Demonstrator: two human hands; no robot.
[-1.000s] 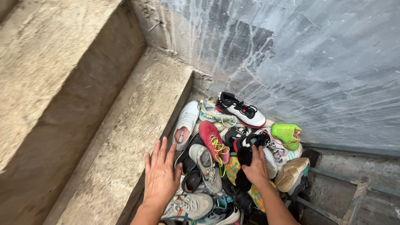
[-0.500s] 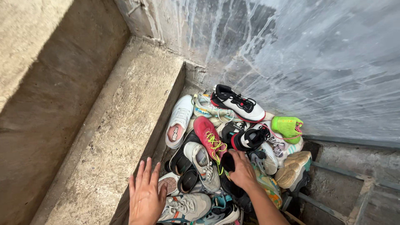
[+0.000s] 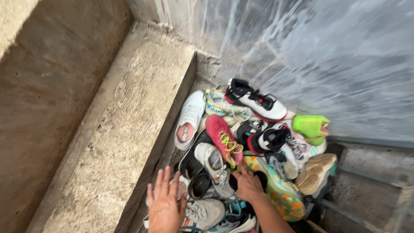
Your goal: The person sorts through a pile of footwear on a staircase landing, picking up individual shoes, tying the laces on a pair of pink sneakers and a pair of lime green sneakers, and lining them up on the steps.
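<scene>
Reaching down into a heap of shoes, the right hand (image 3: 247,184) lies palm-down, fingers curled onto a multicoloured sneaker (image 3: 276,186) (whether it truly grips is unclear). That sneaker's long axis runs from beside the knuckles away to the lower right. The left hand (image 3: 165,206) hovers flat, fingers spread and pointing forward, over a grey sneaker (image 3: 203,212) just right of it, beside the concrete step (image 3: 116,142).

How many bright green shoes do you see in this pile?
1. The bright green shoe lies at the right edge of the shoe pile, close to the wall. Others may be buried below.
</scene>
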